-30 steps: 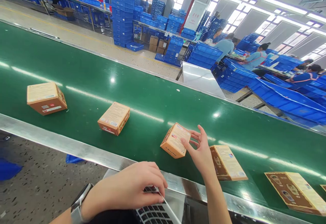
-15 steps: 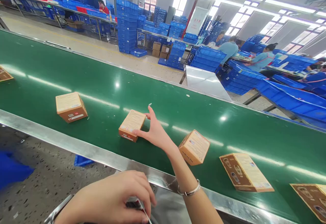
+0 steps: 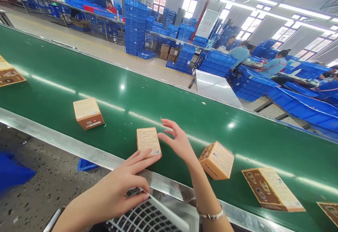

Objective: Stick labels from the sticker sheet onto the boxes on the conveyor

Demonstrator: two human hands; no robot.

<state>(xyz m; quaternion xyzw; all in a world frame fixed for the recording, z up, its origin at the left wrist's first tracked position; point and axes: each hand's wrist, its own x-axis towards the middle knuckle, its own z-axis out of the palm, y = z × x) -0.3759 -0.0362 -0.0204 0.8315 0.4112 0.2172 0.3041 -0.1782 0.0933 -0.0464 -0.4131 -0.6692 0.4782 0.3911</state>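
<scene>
Right now the small cream-and-brown cardboard box [image 3: 148, 138] sits on the flat green belt [image 3: 105, 80], its long axis seemingly running away from me. My left hand [image 3: 118, 186] is nearer, fingers over the box's near edge, thumb and finger pinching a dark, white-gridded sheet [image 3: 139, 214]. My right hand [image 3: 178, 142], empty and spread, is just beside its right side.

The left forearm [image 3: 76, 207] slanted up from the lower left of the frame, its hand palm down. Two fingers of the left hand [image 3: 125, 184] reached toward the centre, while a bent finger met the thumb below them. The right forearm [image 3: 206, 193] rose from the bottom edge, leaning left; the right hand [image 3: 178, 142] was open, thumb and curved fingers apart.
</scene>
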